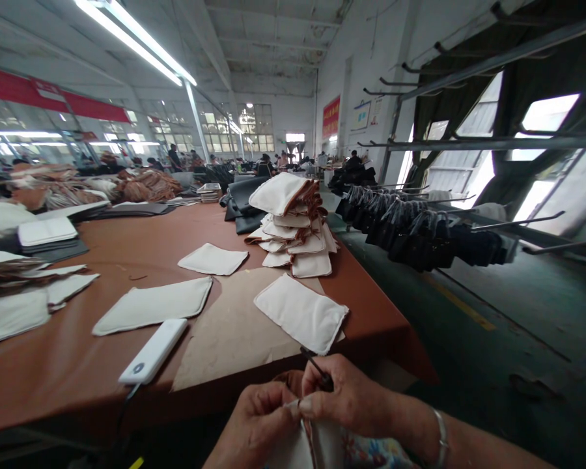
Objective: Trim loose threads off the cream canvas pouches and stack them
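Note:
Low in the head view, near the table's front edge, my left hand pinches the edge of a cream fabric piece with brown edging. My right hand meets it there, thumb and fingers closed on the same edge. A dark slim tool is also gripped in my right hand, its tip pointing up and left; its exact kind is unclear. Just beyond, a flat cream stitched panel lies on brown paper. Two similar panels, one nearer and one farther, rest to the left.
A stack of cream and brown panels stands at the table's right side. A white power bank with a cable lies at the front left. More pieces pile up on the left. Black items hang from a metal rack at right.

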`<state>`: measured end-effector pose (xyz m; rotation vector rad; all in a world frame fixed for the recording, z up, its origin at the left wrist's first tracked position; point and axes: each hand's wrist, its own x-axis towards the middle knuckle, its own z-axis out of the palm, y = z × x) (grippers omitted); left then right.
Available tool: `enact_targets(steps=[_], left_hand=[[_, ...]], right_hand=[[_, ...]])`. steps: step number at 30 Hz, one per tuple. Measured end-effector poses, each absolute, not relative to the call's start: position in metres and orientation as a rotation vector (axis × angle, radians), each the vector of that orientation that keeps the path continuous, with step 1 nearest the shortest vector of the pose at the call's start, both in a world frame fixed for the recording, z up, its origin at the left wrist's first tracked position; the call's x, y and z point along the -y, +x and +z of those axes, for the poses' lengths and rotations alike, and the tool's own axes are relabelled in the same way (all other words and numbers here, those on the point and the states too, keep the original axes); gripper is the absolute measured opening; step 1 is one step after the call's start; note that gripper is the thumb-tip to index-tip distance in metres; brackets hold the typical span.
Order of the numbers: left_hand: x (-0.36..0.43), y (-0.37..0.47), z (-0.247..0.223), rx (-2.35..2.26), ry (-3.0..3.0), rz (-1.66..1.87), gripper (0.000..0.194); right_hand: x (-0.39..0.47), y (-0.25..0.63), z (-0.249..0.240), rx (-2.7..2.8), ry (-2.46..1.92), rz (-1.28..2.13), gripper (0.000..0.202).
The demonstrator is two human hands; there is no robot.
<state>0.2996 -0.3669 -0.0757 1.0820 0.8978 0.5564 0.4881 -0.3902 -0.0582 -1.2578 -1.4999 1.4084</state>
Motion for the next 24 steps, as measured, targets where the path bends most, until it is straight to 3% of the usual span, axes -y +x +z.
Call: enact_targets(steps=[4,8,14,21,24], left_hand=[[0.367,0.306,-0.066,-0.914,1.287,0.528,0.037],[0.367,0.312,-0.06,-0.936,1.403,0.547,0.025],[0.368,0.305,-0.056,-0.863,1.281,0.52,0.04],[0.373,0.3,-0.059,-1.06,0.996,0.593,0.057],[0.373,0.302,-0.056,-0.91,1.035,0.489,0.057]], right_hand=[[0.389,0.483,-0.061,1.662,-1.436,1.227,0.004],[0.387,0.482,-0.067,1.801,-1.456,0.967,0.007],[0.392,0.491,-0.077,1.849,-1.152,0.877,0.005],[0.395,0.502,-0.096,2.218,-0.748,0.214,0.016],[0.397,0.507,-0.095,2.349,-0.737,-0.028,0.021]])
